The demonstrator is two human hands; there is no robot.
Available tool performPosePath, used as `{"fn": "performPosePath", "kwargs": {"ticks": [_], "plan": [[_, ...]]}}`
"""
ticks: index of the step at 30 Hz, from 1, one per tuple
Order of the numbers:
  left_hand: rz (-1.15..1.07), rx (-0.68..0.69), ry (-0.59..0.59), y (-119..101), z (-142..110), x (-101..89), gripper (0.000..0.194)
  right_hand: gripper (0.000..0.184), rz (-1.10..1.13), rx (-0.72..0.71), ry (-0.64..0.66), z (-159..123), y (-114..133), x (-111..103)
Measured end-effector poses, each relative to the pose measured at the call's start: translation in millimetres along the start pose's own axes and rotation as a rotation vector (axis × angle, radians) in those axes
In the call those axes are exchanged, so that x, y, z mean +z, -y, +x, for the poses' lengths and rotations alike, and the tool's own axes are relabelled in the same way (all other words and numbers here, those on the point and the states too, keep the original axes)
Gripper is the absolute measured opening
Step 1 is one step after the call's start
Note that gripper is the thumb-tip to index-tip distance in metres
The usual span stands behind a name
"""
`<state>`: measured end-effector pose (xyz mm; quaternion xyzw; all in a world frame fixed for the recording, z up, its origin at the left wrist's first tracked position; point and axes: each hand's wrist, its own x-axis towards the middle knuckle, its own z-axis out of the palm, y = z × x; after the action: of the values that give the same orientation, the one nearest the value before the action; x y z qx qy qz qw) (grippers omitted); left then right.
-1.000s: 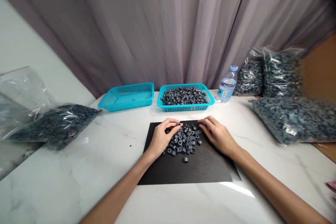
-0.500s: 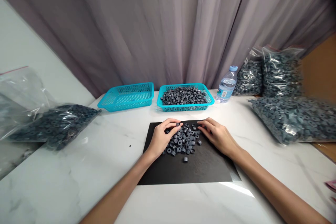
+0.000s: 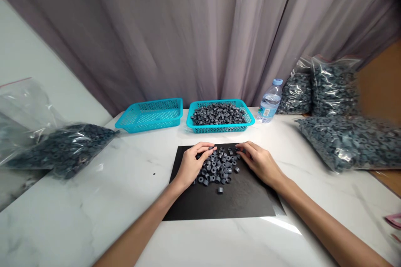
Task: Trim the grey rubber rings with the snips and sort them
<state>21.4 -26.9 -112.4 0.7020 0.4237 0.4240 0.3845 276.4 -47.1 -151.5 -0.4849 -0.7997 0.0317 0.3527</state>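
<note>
My left hand (image 3: 192, 164) is closed at the left side of a loose pile of small grey plastic rings (image 3: 219, 167), pinching one ring (image 3: 211, 147) between thumb and fingertips. Across the pile, my right hand (image 3: 257, 159) has its thumb and fingers drawn together around a dark ring (image 3: 239, 149), partly covered by the fingers. Both hands rest low over a black mat (image 3: 244, 200) that carries the pile. One ring (image 3: 220, 190) lies apart, just in front of the others.
A blue basket (image 3: 221, 127) full of rings stands behind the mat, with an empty blue basket (image 3: 148, 124) to its left. A water bottle (image 3: 270, 101) is at right. Bags of rings (image 3: 351, 142) lie right; another bag (image 3: 81, 146) lies left.
My right hand has come slightly lower, and its fingers now close around a ring at the pile's right edge. My left hand keeps its pinch, the ring tilting a little. The view shifts slightly.
</note>
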Motion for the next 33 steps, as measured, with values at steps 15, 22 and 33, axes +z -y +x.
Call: {"fn": "performPosePath", "kwargs": {"ticks": [15, 22, 33], "plan": [[-0.004, 0.014, -0.024, -0.2, 1.9, 0.1, 0.019, 0.028, -0.023, -0.042, 0.002, -0.2, -4.8, -0.1], [0.048, 0.025, -0.085, 2.6, 3.1, -0.5, 0.02, 0.025, -0.02, -0.041, 0.002, -0.8, -6.0, 0.7], [-0.02, -0.005, -0.079, 9.1, 4.6, -1.2, 0.023, 0.015, -0.018, -0.059, -0.014, 3.9, -8.9, 3.7]]}}
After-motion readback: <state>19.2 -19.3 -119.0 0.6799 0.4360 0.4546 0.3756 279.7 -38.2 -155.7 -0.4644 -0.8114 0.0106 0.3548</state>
